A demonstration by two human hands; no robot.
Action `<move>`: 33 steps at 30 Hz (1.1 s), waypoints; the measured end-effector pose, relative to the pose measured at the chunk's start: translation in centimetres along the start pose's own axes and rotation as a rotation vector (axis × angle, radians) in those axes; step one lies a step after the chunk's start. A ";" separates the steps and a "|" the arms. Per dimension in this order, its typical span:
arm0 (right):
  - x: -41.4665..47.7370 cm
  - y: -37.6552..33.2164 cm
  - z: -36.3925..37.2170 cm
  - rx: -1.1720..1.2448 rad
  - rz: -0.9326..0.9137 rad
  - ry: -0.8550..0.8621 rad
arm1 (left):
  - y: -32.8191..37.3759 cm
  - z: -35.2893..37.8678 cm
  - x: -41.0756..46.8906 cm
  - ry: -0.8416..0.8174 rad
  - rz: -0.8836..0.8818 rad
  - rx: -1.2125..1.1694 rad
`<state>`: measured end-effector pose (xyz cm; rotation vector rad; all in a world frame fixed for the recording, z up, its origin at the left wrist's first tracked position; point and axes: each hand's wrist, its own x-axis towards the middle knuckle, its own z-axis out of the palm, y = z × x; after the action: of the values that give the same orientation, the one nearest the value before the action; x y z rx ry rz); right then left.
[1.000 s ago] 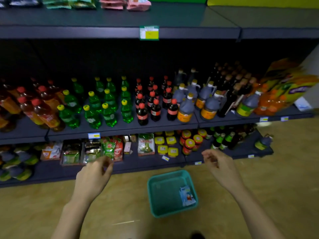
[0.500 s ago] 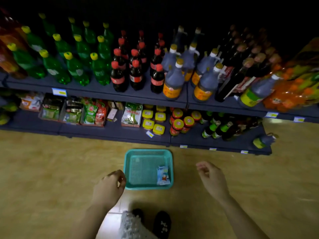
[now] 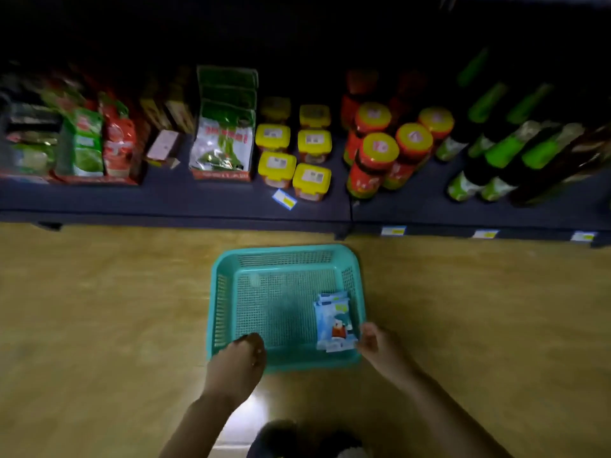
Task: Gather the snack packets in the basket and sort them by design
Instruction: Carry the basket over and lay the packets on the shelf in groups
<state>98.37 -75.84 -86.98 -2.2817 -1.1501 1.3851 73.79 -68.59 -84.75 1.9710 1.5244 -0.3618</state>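
Note:
A teal mesh basket sits on the floor in front of the lowest shelf. A small stack of light-blue snack packets lies inside it, against its right wall. My left hand is at the basket's near left corner, with its fingers curled down over the near rim. At the near right corner, the fingertips of my right hand reach the packets' near right corner. Whether they pinch a packet is unclear.
The low dark shelf just behind the basket holds green and red pouches, yellow-lidded tubs, red jars and green-capped bottles. Tan floor lies on both sides. My dark shoes are at the bottom edge.
The view has dropped from the upper shelves to the lowest shelf and the floor. Both hands came down and forward to the basket's near corners. The basket and its packets stayed put.

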 end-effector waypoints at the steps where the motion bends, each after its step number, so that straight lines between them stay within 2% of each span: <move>1: 2.3 1.6 1.7 0.002 -0.010 0.011 | -0.8 2.3 2.1 0.001 0.007 -0.011; 8: 13.5 9.2 10.4 0.084 -0.119 0.278 | -3.7 13.5 15.4 -0.022 0.120 0.032; 11: 15.1 11.2 13.0 0.067 -0.135 0.367 | -3.7 16.2 18.6 -0.041 0.132 -0.031; 15: 15.7 11.7 13.9 0.019 -0.064 0.428 | -2.5 18.6 19.0 -0.018 0.128 -0.208; 19: 15.4 10.8 13.6 -0.094 -0.050 0.453 | -0.8 20.3 18.4 -0.053 0.112 -0.343; 23: 15.6 11.3 13.9 -0.171 -0.123 0.521 | 0.7 22.1 19.0 -0.127 0.047 -0.468; 28: 14.9 11.5 13.9 -0.126 -0.168 0.568 | 1.7 23.5 19.5 -0.122 -0.034 -0.518; 33: 15.0 11.4 13.6 -0.094 -0.160 0.457 | 2.5 24.0 19.3 -0.067 0.007 -0.637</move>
<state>96.42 -75.16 -110.16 -2.3358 -1.2226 0.7119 85.51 -68.76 -113.40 1.4439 1.3694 0.0646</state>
